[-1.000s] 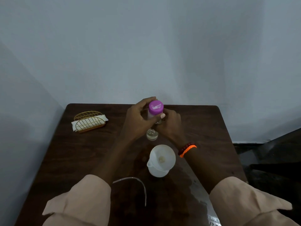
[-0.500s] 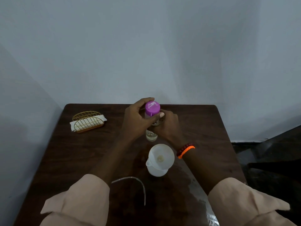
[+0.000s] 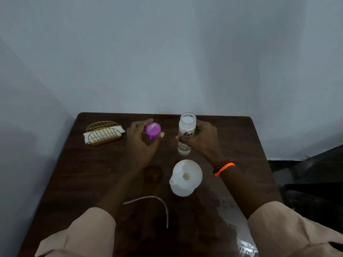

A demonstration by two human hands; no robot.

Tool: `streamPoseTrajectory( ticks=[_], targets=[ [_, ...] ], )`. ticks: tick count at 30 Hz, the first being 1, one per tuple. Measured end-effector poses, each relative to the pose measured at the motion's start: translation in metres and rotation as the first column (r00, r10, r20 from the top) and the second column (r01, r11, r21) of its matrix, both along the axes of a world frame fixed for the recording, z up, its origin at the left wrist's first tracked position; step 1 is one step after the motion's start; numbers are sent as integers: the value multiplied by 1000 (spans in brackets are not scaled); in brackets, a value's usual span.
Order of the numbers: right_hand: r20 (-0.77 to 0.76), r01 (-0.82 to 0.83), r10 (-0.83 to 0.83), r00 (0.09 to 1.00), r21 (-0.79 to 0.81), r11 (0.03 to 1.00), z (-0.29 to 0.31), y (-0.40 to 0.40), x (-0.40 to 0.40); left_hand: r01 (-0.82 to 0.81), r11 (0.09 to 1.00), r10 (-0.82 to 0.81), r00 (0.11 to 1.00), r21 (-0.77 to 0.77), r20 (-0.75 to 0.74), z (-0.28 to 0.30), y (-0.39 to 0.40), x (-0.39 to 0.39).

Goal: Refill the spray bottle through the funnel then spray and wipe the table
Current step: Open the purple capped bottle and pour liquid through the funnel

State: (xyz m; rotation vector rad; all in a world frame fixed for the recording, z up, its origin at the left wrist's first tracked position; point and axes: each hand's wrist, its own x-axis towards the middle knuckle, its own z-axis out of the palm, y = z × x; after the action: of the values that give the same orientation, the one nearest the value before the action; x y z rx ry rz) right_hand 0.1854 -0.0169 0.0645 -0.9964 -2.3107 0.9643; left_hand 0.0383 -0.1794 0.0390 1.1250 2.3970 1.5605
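Note:
A clear bottle (image 3: 186, 132) stands upright at the back middle of the dark wooden table (image 3: 89, 175), its mouth uncovered and a little liquid at its bottom. My right hand (image 3: 203, 139) grips its side. My left hand (image 3: 142, 139) holds the purple cap (image 3: 152, 130) off to the bottle's left, apart from it. A white funnel (image 3: 187, 174) sits in a white container (image 3: 181, 191) just in front of the bottle. A thin curved tube (image 3: 154, 201) lies on the table nearer to me.
A gold wire holder with white napkins (image 3: 103, 133) stands at the back left corner. A wet, shiny patch (image 3: 233, 217) covers the table's front right. Walls close off the back and left; dark floor lies beyond the right edge.
The purple cap has come off the bottle: my left hand carried it to the left, while my right hand kept hold of the bottle, whose mouth is now uncovered.

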Motion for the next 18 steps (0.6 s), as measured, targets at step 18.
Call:
streamPoseTrajectory(
  ticks=[18],
  targets=[
    [19,93,-93,996,-31,995,-16,-1,25,68,844,-39,997,-532,65,-138,-43,14]
  ],
)
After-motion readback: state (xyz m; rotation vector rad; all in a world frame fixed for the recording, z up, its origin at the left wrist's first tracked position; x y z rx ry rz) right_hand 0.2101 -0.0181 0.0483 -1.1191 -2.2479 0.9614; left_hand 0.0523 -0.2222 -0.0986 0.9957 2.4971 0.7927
